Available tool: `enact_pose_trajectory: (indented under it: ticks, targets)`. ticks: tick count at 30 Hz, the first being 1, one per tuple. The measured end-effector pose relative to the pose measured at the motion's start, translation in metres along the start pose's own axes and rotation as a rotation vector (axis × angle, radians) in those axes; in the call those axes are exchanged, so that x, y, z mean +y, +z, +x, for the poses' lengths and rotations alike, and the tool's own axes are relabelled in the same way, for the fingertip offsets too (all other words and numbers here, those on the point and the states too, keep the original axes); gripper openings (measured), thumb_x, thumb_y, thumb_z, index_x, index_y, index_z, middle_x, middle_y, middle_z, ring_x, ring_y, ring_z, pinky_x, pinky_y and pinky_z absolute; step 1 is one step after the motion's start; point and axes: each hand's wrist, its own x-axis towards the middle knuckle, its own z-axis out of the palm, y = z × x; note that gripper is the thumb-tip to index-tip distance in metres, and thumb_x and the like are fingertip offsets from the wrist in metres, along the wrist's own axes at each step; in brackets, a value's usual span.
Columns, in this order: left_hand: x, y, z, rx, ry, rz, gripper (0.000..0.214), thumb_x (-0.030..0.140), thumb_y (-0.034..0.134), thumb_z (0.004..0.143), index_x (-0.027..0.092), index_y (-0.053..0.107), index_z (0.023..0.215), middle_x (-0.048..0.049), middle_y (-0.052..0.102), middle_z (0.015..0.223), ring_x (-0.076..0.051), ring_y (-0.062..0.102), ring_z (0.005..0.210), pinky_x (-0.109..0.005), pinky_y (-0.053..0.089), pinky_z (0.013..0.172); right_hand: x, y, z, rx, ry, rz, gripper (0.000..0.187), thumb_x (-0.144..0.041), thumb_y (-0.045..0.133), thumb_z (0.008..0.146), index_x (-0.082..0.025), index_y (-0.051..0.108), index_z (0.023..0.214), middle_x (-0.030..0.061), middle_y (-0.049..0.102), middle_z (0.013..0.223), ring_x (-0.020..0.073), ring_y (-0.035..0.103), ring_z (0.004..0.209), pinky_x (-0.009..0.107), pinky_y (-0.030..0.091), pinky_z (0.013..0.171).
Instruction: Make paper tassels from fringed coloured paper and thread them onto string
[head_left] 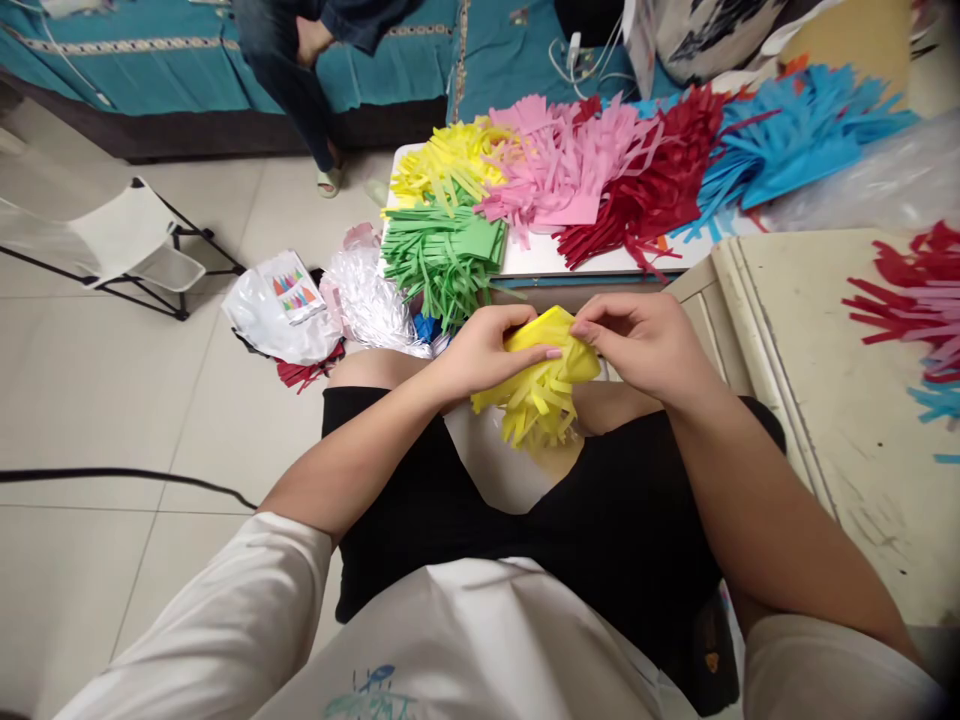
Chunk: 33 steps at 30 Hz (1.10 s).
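Over my lap, a yellow tissue-paper tassel (541, 400) hangs with its cut fringe pointing down. Its uncut folded top is gripped by my left hand (491, 350), thumb lying across the front. My right hand (637, 340) pinches the upper right corner of the same paper between thumb and fingers. Just beyond my hands, a stack of green fringed paper (450, 250) hangs over the near left corner of a white table (529, 258). Behind it lie yellow fringed paper (450, 165), pink fringed paper (570, 165) and dark red fringed paper (652, 190).
Blue fringed paper (810, 140) lies at the table's right. A cream cabinet top (862, 420) at my right bears red and pink strips (911, 300). White plastic bags (281, 310) sit on the floor, near a folding stool (131, 235). Another person's leg (289, 75) shows by the teal sofa (172, 65).
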Motion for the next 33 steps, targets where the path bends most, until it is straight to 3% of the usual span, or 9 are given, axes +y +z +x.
enact_pose_trajectory:
  ticks: [6, 10, 15, 18, 22, 28, 33]
  targets:
    - [0.002, -0.005, -0.006, -0.113, -0.031, -0.293, 0.064, 0.081, 0.081, 0.093, 0.018, 0.072, 0.093, -0.0019, 0.066, 0.083, -0.014, 0.06, 0.074, -0.026, 0.047, 0.065, 0.005, -0.003, 0.004, -0.113, 0.15, 0.319, 0.057, -0.079, 0.1, 0.074, -0.025, 0.08, 0.08, 0.0033, 0.074, 0.078, 0.0201, 0.066, 0.069, 0.034, 0.053, 0.062]
    - [0.001, -0.006, -0.007, -0.136, -0.021, -0.404, 0.063, 0.076, 0.091, 0.087, 0.017, 0.076, 0.104, -0.0051, 0.076, 0.096, -0.017, 0.071, 0.086, -0.028, 0.058, 0.078, -0.002, 0.0, 0.004, -0.117, 0.23, 0.426, 0.064, -0.081, 0.102, 0.07, -0.025, 0.071, 0.078, 0.0012, 0.068, 0.073, 0.0169, 0.058, 0.059, 0.033, 0.049, 0.055]
    - [-0.006, -0.004, -0.003, -0.12, 0.015, -0.433, 0.07, 0.07, 0.104, 0.074, 0.018, 0.074, 0.111, -0.0073, 0.079, 0.105, -0.021, 0.076, 0.096, -0.031, 0.063, 0.086, -0.003, 0.007, 0.003, 0.0, 0.192, 0.359, 0.065, -0.087, 0.093, 0.078, -0.028, 0.066, 0.081, 0.0036, 0.067, 0.077, 0.0206, 0.059, 0.062, 0.038, 0.052, 0.056]
    - [-0.011, -0.004, 0.0, -0.07, 0.031, -0.406, 0.068, 0.07, 0.102, 0.077, 0.019, 0.072, 0.112, -0.0072, 0.079, 0.108, -0.02, 0.077, 0.098, -0.031, 0.063, 0.087, 0.002, 0.012, 0.002, 0.128, 0.126, 0.287, 0.065, -0.087, 0.088, 0.084, -0.028, 0.062, 0.082, 0.0019, 0.061, 0.075, 0.019, 0.054, 0.063, 0.035, 0.048, 0.057]
    - [-0.015, -0.006, 0.002, -0.037, 0.013, -0.399, 0.07, 0.067, 0.102, 0.078, 0.021, 0.067, 0.119, -0.0076, 0.08, 0.111, -0.02, 0.078, 0.099, -0.031, 0.063, 0.089, 0.007, 0.02, 0.001, 0.28, 0.048, 0.233, 0.058, -0.082, 0.083, 0.093, -0.028, 0.061, 0.086, 0.0028, 0.063, 0.082, 0.0207, 0.06, 0.071, 0.036, 0.052, 0.064]
    - [-0.013, -0.009, 0.0, -0.082, -0.032, -0.38, 0.073, 0.07, 0.099, 0.081, 0.024, 0.061, 0.123, -0.0033, 0.076, 0.094, -0.019, 0.074, 0.082, -0.029, 0.059, 0.072, 0.012, 0.025, 0.0, 0.29, 0.038, 0.165, 0.053, -0.08, 0.073, 0.102, -0.029, 0.063, 0.092, 0.0035, 0.064, 0.085, 0.0228, 0.064, 0.076, 0.038, 0.054, 0.068]
    - [-0.011, -0.006, -0.004, -0.075, 0.01, -0.311, 0.075, 0.069, 0.096, 0.085, 0.025, 0.058, 0.133, -0.0062, 0.079, 0.107, -0.021, 0.076, 0.088, -0.031, 0.062, 0.076, 0.013, 0.027, -0.003, 0.379, -0.033, 0.073, 0.05, -0.077, 0.065, 0.108, -0.028, 0.062, 0.095, 0.0044, 0.064, 0.089, 0.0233, 0.066, 0.083, 0.037, 0.053, 0.071]
